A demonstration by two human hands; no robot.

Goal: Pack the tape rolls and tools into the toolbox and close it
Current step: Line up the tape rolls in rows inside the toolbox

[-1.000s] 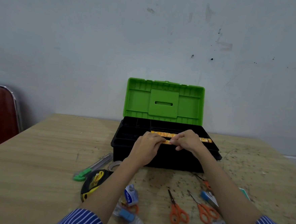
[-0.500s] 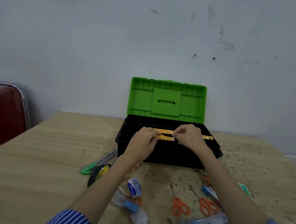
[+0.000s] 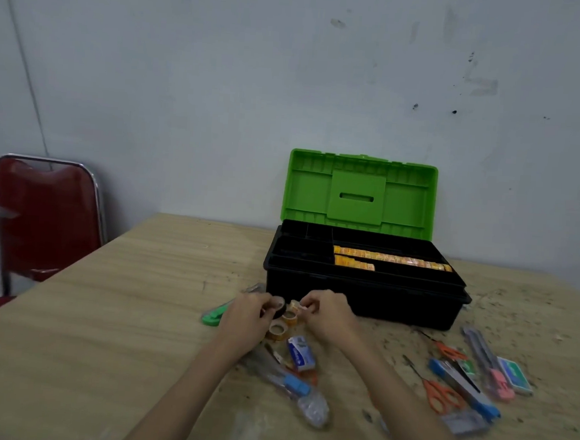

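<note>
Left hand: our left hand (image 3: 246, 316) is curled around a dark tape roll (image 3: 278, 307), fingers closed on it just in front of the toolbox.
Right hand: our right hand (image 3: 330, 313) pinches a small pale tape roll (image 3: 294, 306) between thumb and fingertips, almost touching the left.
Loose rolls: two more small tan rolls (image 3: 283, 326) lie on the table directly under our hands.
Toolbox: the black toolbox (image 3: 362, 293) sits toward the far edge of the table (image 3: 104, 310), green lid (image 3: 359, 193) upright against the wall.
Tray: a row of orange-yellow rolls (image 3: 392, 258) fills the right compartments; the left ones look dark.
Open room: the table's left half is bare up to the red chair (image 3: 45, 216).
Right edge: orange scissors (image 3: 439, 395) and cutters (image 3: 465, 386) lie scattered near it.
</note>
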